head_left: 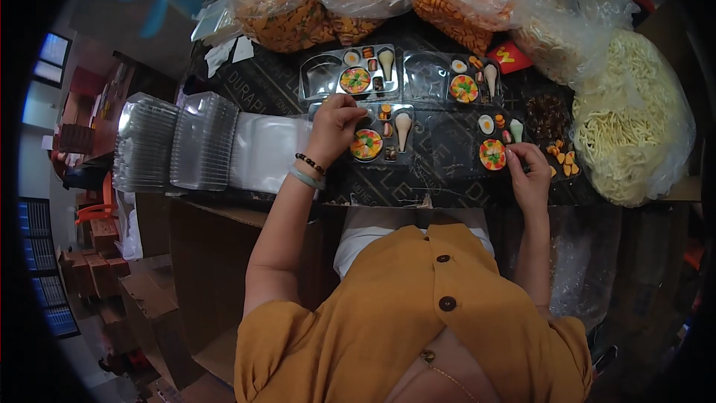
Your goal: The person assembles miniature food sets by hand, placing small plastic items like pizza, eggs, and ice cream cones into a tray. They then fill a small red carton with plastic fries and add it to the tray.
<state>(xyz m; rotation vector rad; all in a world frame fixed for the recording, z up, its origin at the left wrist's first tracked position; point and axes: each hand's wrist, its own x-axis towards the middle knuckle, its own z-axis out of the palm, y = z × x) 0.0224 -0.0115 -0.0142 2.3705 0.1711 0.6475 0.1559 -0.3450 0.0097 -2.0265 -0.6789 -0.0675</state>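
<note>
Four clear plastic trays of toy food lie on a dark table. My left hand (335, 125) rests with curled fingers on the left edge of the near-left tray (380, 134), which holds a toy pizza (366, 145) and a toy cone (403, 128). My right hand (528, 169) pinches a small piece beside the near-right tray (498, 142) with its own pizza (492, 154). Two filled trays (350, 73) (455, 78) lie farther back.
Stacks of empty clear trays (175, 142) stand at the left. Big plastic bags of orange snacks (298, 0) and pale noodle-like pieces (630, 119) line the back and right. Small orange pieces (563, 160) and a dark pile (548, 113) lie near my right hand. Cardboard boxes (209, 254) sit below.
</note>
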